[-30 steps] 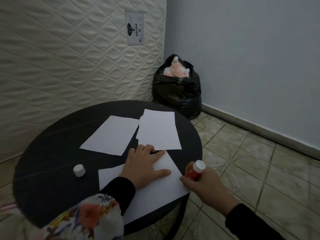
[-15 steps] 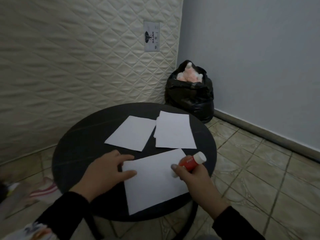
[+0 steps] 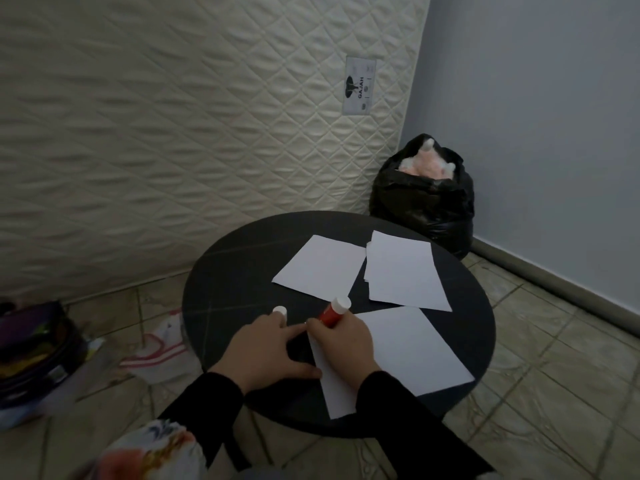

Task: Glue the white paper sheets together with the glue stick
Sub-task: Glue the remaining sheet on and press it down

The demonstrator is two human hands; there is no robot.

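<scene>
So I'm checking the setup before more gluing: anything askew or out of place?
The nearest paper sheet lies skewed, one corner hanging over the round table edge. The glue stick's cap sits loose by the left hand.

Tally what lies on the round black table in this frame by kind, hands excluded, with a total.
White paper: 3 spots, namely the near sheet, the far left sheet and the far right stack, which shows extra edges, so its sheet count is unclear.
Glue stick, gripped by the right hand: 1
White cap, by the left hand: 1
Total: 5
</scene>
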